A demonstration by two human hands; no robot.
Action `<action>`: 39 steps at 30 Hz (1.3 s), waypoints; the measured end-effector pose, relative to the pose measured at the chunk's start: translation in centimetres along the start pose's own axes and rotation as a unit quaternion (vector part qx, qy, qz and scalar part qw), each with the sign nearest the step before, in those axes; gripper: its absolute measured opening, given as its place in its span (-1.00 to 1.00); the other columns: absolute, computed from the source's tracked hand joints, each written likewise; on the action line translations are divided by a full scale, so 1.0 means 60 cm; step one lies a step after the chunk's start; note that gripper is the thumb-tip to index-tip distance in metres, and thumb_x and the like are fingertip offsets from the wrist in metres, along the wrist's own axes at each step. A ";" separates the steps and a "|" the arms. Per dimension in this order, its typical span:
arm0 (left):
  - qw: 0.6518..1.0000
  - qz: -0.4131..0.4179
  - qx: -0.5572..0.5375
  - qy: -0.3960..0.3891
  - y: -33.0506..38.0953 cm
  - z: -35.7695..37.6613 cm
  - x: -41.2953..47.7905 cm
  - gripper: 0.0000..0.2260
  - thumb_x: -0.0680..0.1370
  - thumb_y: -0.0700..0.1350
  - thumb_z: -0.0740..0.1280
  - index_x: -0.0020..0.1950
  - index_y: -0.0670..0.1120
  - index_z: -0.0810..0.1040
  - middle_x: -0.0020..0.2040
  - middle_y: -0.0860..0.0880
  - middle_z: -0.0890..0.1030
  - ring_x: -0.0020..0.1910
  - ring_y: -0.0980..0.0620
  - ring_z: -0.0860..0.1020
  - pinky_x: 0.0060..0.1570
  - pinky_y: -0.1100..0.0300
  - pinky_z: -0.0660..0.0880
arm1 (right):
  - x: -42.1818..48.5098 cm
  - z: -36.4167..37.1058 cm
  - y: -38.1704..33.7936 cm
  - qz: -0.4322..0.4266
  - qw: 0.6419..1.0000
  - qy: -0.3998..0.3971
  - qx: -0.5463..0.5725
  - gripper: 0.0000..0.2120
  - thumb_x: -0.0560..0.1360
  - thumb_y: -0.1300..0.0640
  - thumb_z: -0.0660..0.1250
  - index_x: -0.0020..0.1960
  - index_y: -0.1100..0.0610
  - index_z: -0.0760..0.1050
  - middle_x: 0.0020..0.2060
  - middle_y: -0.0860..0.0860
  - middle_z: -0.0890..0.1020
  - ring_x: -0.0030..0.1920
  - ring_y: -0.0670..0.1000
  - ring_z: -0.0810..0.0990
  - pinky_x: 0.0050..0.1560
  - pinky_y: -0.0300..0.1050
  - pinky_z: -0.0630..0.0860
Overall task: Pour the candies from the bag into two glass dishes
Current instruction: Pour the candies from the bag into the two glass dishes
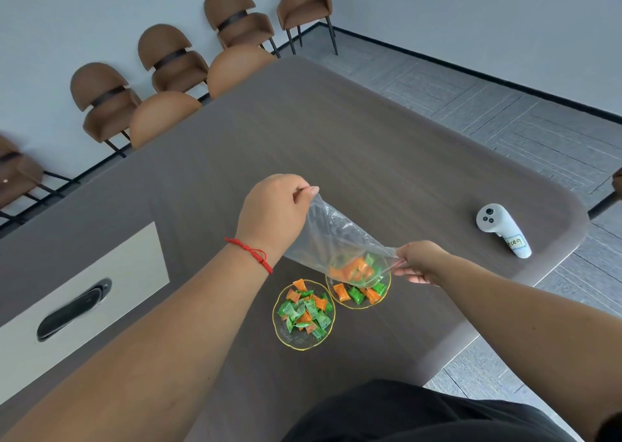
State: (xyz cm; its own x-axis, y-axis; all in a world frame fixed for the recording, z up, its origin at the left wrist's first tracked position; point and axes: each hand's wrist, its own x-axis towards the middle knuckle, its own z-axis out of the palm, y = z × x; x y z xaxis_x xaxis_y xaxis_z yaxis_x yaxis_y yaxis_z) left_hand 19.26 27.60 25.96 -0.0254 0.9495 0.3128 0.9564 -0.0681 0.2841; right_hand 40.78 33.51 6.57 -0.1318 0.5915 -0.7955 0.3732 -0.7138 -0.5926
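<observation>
A clear plastic bag (331, 236) hangs tilted above the table, with orange and green wrapped candies (356, 268) gathered at its low end. My left hand (272, 209) pinches the bag's raised far corner; a red string bracelet is on that wrist. My right hand (422, 260) grips the bag's lower edge, right over the far glass dish (340, 302), which holds a few candies. The near glass dish (286, 335), gold-rimmed, is heaped with green and orange candies (304, 312). Both dishes sit side by side on the dark table (336, 138).
A white handheld controller (503, 228) with a paper label lies near the table's right edge. A pale panel with a black oval handle (74, 308) is at the left. Several brown chairs (175, 58) line the table's far side and the wall.
</observation>
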 end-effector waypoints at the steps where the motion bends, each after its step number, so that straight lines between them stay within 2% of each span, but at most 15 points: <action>1: 1.000 -0.001 -0.002 0.000 0.001 0.001 0.000 -0.70 0.55 -0.04 0.28 -0.28 -0.20 0.56 -0.41 -0.10 0.55 -0.34 -0.07 0.49 -0.31 0.04 0.45 | -0.002 -0.003 -0.001 0.002 1.000 0.000 0.002 -0.83 0.56 0.19 0.15 -0.07 0.11 0.51 -0.26 0.06 0.65 -0.29 -0.04 0.63 -0.30 -0.22 0.40; 4: 1.000 -0.009 -0.013 -0.002 0.001 0.003 -0.003 -0.71 0.56 -0.04 0.29 -0.28 -0.17 0.56 -0.41 -0.07 0.55 -0.35 -0.03 0.48 -0.33 0.12 0.42 | -0.002 -0.010 0.000 0.010 1.000 -0.003 0.010 -0.82 0.56 0.20 0.16 -0.13 0.12 0.52 -0.27 0.05 0.65 -0.24 -0.01 0.62 -0.25 -0.20 0.41; 9: 1.000 0.006 -0.027 0.009 0.024 -0.002 -0.003 -0.73 0.57 -0.02 0.28 -0.26 -0.13 0.58 -0.40 -0.02 0.54 -0.36 0.03 0.47 -0.35 0.15 0.43 | 0.010 -0.020 0.004 0.022 0.999 -0.015 0.021 -0.80 0.54 0.20 0.17 -0.03 0.17 0.58 -0.22 0.07 0.69 -0.23 -0.01 0.66 -0.20 -0.17 0.45; 13: 0.999 0.013 -0.034 0.031 0.039 -0.010 0.003 -0.72 0.57 -0.02 0.27 -0.25 -0.14 0.59 -0.42 -0.03 0.53 -0.37 0.01 0.46 -0.33 0.07 0.46 | 0.009 -0.025 -0.003 0.018 0.999 -0.032 0.009 -0.82 0.50 0.20 0.22 -0.09 0.11 0.61 -0.21 0.03 0.71 -0.22 -0.03 0.68 -0.21 -0.19 0.46; 18: 0.999 -0.005 -0.039 0.016 0.044 -0.013 0.006 -0.70 0.57 -0.01 0.27 -0.26 -0.16 0.57 -0.45 -0.08 0.52 -0.40 -0.05 0.47 -0.32 -0.02 0.47 | 0.007 -0.046 -0.008 0.033 0.999 -0.041 0.008 -0.83 0.51 0.17 0.23 -0.07 0.09 0.61 -0.26 0.01 0.73 -0.18 -0.04 0.70 -0.24 -0.22 0.46; 25: 0.999 -0.040 -0.026 0.017 0.017 -0.017 0.000 -0.69 0.57 -0.01 0.26 -0.27 -0.17 0.55 -0.47 -0.08 0.47 -0.39 -0.05 0.45 -0.33 0.01 0.44 | 0.008 -0.061 -0.032 0.041 0.997 -0.070 -0.007 -0.84 0.54 0.13 0.24 -0.13 0.10 0.58 -0.31 -0.02 0.69 -0.16 -0.04 0.66 -0.20 -0.18 0.45; 28: 0.995 -0.092 -0.020 0.022 -0.015 -0.024 -0.006 -0.70 0.57 0.00 0.27 -0.27 -0.15 0.56 -0.49 -0.05 0.43 -0.41 -0.04 0.43 -0.34 0.05 0.40 | 0.010 -0.060 -0.060 0.028 0.997 -0.077 -0.004 -0.88 0.51 0.14 0.29 -0.12 0.08 0.60 -0.29 -0.02 0.63 -0.21 -0.05 0.61 -0.23 -0.18 0.45; 32: 0.982 -0.185 -0.032 0.028 -0.076 -0.035 -0.017 -0.70 0.56 0.01 0.27 -0.30 -0.12 0.54 -0.38 -0.06 0.58 -0.35 -0.09 0.52 -0.25 0.07 0.45 | 0.015 -0.048 -0.120 -0.017 0.995 -0.089 -0.039 -0.94 0.46 0.07 0.39 -0.10 -0.02 0.64 -0.35 -0.07 0.50 -0.45 -0.14 0.41 -0.29 -0.25 0.38; 34: 0.967 -0.243 -0.069 0.029 -0.106 -0.039 -0.026 -0.72 0.55 -0.01 0.27 -0.30 -0.12 0.57 -0.33 -0.02 0.63 -0.42 -0.03 0.55 -0.27 0.14 0.51 | 0.018 -0.037 -0.152 -0.037 0.994 -0.094 -0.047 -0.91 0.50 0.02 0.37 -0.16 -0.04 0.61 -0.33 -0.07 0.48 -0.42 -0.13 0.35 -0.29 -0.25 0.35; 36: 0.947 -0.299 -0.113 0.033 -0.143 -0.036 -0.037 -0.76 0.53 -0.01 0.29 -0.27 -0.07 0.60 -0.27 -0.01 0.66 -0.43 -0.01 0.58 -0.26 0.16 0.53 | 0.024 -0.022 -0.183 -0.066 0.993 -0.079 -0.051 -0.87 0.57 0.01 0.28 -0.13 -0.04 0.55 -0.33 -0.06 0.50 -0.40 -0.12 0.39 -0.29 -0.23 0.36; 39: 0.911 -0.364 -0.186 0.054 -0.195 -0.026 -0.057 -0.82 0.50 -0.02 0.32 -0.27 0.00 0.62 -0.22 -0.03 0.69 -0.31 -0.06 0.65 -0.13 0.07 0.58 | 0.032 0.004 -0.216 -0.126 0.988 -0.056 -0.067 -0.89 0.59 -0.02 0.21 -0.06 -0.05 0.47 -0.36 -0.07 0.49 -0.46 -0.13 0.45 -0.29 -0.22 0.40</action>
State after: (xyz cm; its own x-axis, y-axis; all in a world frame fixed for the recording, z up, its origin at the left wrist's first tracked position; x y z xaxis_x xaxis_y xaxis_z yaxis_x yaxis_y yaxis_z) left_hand 7.72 24.69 22.97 -0.6614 0.7500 -0.0002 0.5105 0.4504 0.7325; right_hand 35.48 43.81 12.68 -0.3333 0.6939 -0.6382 0.4326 -0.4889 -0.7575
